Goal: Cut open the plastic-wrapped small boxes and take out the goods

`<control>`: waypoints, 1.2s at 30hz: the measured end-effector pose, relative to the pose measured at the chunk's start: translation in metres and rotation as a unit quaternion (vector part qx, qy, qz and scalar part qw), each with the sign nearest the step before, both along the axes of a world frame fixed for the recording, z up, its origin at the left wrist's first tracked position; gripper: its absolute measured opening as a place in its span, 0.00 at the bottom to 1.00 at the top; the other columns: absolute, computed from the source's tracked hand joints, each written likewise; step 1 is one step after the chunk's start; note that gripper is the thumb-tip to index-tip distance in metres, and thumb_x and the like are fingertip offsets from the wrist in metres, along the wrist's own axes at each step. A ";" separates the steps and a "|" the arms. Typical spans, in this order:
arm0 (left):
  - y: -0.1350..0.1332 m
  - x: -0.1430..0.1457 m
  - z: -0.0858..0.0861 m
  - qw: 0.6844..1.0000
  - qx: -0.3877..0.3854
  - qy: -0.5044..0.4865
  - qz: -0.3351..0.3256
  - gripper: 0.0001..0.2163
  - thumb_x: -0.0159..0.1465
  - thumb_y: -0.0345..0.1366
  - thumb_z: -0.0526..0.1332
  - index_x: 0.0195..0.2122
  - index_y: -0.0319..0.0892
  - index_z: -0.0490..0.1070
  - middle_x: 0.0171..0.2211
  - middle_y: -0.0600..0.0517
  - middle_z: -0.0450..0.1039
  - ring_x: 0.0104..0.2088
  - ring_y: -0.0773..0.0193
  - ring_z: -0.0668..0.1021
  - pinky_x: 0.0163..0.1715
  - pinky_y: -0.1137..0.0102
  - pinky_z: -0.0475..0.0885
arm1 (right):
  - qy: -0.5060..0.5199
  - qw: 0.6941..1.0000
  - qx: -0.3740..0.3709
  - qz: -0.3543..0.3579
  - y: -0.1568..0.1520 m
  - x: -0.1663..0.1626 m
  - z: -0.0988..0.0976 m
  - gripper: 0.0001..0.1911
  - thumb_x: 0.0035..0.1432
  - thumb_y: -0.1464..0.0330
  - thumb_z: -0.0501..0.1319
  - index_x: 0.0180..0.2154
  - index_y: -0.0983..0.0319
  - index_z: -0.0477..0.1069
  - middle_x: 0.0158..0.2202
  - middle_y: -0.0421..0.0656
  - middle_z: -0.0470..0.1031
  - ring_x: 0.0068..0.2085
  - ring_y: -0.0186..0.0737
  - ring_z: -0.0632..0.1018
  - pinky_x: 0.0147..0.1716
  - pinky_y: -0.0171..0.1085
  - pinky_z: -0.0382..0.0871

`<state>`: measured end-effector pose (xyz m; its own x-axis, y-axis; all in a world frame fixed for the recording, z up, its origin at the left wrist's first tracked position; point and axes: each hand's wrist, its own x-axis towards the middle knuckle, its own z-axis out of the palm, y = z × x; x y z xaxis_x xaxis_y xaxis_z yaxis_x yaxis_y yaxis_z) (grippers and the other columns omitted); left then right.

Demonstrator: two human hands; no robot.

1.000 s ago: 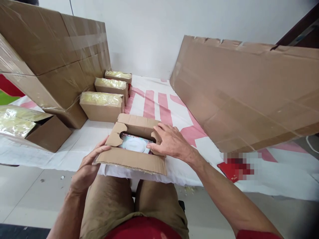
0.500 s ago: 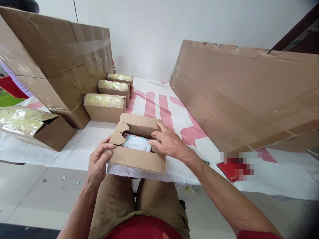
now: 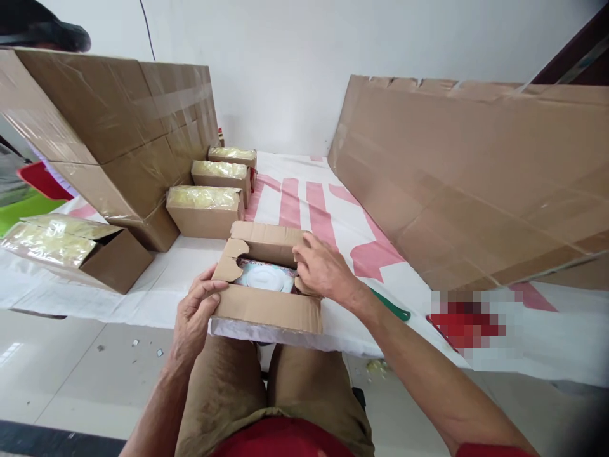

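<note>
A small open cardboard box (image 3: 269, 309) sits at the table's near edge in front of me, its long flaps turned outward. Inside lies a patterned pack with a white oval lid (image 3: 264, 277), probably wet wipes. My left hand (image 3: 196, 312) grips the box's left end, thumb on top and fingers along the side. At the opposite end, my right hand (image 3: 323, 266) has its fingers curled over the short right flap (image 3: 304, 285), which leans inward beside the pack. The notched left flap (image 3: 229, 261) also lies partly over the opening.
Several cardboard boxes with shiny yellowish tape (image 3: 204, 198) stand to the left, before a wall of stacked cartons (image 3: 128, 127). A large cardboard sheet (image 3: 476, 178) leans at right. A green strip-like object (image 3: 392, 304) and a pixelated red item (image 3: 464, 330) lie near my right forearm.
My right hand has moved from spread fingers over the opening to curled fingers at the right flap, which now shows tilted inward. My left hand keeps its hold. The whole view has shifted slightly.
</note>
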<state>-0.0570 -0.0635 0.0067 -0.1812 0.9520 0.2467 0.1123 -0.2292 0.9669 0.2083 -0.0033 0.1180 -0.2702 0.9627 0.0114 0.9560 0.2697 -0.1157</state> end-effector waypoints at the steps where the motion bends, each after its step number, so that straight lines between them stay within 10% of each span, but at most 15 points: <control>1: 0.000 -0.004 0.004 1.000 -0.009 0.011 -0.009 0.10 0.64 0.43 0.66 0.39 0.45 0.83 0.66 0.46 0.73 0.68 0.42 0.71 0.66 0.51 0.67 | 0.046 0.999 0.010 0.002 0.002 0.007 0.002 0.14 0.63 0.75 0.55 0.46 0.61 0.75 0.56 0.53 0.73 0.53 0.53 0.78 0.49 0.46 0.73; 9: 0.012 -0.034 0.032 0.994 -0.075 0.022 -0.071 0.21 0.58 0.48 0.73 0.52 0.50 0.82 0.72 0.47 0.65 0.66 0.39 0.73 0.65 0.51 0.69 | 0.382 0.920 -0.007 -0.090 -0.003 0.070 -0.020 0.17 0.54 0.70 0.58 0.47 0.57 0.70 0.40 0.41 0.78 0.37 0.41 0.77 0.39 0.40 0.70; 20: 0.002 0.005 0.005 0.972 -0.185 -0.142 -0.013 0.35 0.55 0.53 0.71 0.61 0.40 0.73 0.54 0.44 0.81 0.56 0.43 0.80 0.49 0.61 0.76 | 0.635 0.745 -0.171 -0.108 -0.025 0.079 -0.060 0.32 0.51 0.56 0.72 0.56 0.55 0.72 0.39 0.40 0.77 0.41 0.40 0.78 0.39 0.37 0.73; 28: 0.027 0.058 0.003 0.987 -0.129 -0.072 -0.056 0.32 0.62 0.55 0.66 0.62 0.40 0.72 0.56 0.43 0.80 0.57 0.45 0.79 0.55 0.58 0.74 | 0.558 0.822 -0.030 -0.113 0.002 0.112 -0.067 0.26 0.55 0.57 0.65 0.54 0.60 0.75 0.41 0.43 0.77 0.39 0.43 0.77 0.39 0.42 0.76; 36: 0.044 0.045 0.026 0.987 -0.063 0.132 -0.070 0.40 0.59 0.51 0.68 0.71 0.46 0.62 0.71 0.38 0.65 0.70 0.40 0.69 0.66 0.45 0.66 | 0.118 0.972 0.198 -0.051 -0.014 0.118 -0.035 0.18 0.63 0.68 0.62 0.53 0.59 0.79 0.67 0.53 0.70 0.64 0.61 0.70 0.62 0.57 0.63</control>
<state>-0.0120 -0.0190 0.0330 0.0097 0.9892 0.1462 0.3397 -0.1408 0.9299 0.3263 -0.0168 0.0828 -0.1186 0.8920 0.4363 0.9394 0.2432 -0.2417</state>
